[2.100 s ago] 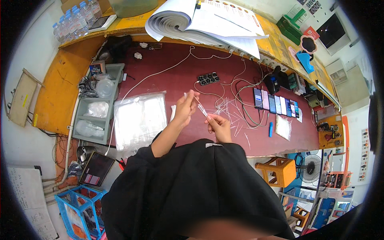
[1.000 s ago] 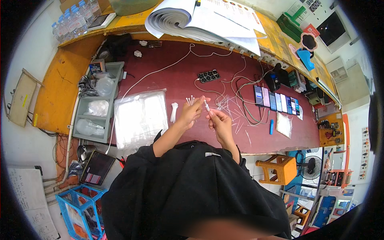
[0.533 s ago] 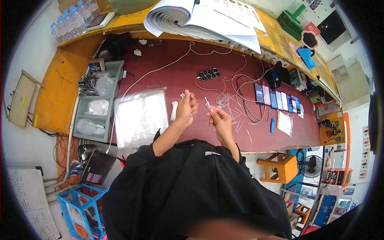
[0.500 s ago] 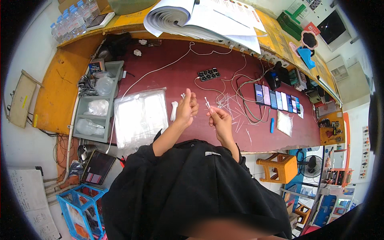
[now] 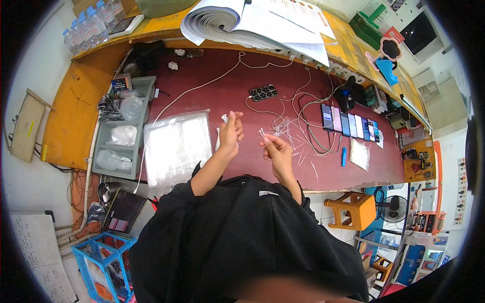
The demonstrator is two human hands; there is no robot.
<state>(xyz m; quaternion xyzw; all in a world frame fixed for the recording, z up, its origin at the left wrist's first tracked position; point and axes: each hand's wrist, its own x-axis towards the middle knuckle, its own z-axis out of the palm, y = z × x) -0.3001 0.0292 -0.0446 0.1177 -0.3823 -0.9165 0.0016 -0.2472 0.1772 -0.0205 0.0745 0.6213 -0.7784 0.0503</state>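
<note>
My left hand [image 5: 230, 132] is closed over the table, with a small bunch of white stick ends [image 5: 224, 117] showing beside its thumb. Close by on the right, my right hand [image 5: 278, 151] pinches one or a few thin white sticks [image 5: 261, 132] with thicker tips. Their exact kind is too small to tell. More loose thin white sticks [image 5: 301, 157] lie scattered on the dark red tabletop beyond and beside the right hand. A white bundle [image 5: 218, 137] rests partly hidden behind my left wrist, next to a clear plastic package of white material [image 5: 178, 146].
A row of phones [image 5: 350, 124] lies at the right, with cables looping toward it. Nearer are a blue stick-shaped object [image 5: 344, 157] and a small clear packet [image 5: 359, 154]. A phone in a patterned case [image 5: 263, 93] sits farther back. A grey divided tray [image 5: 132, 136] stands left.
My left hand has shifted slightly left, and the white stick ends in it now show as a tighter cluster. The sticks in my right hand have tilted a little; that hand stays nearly in place.
</note>
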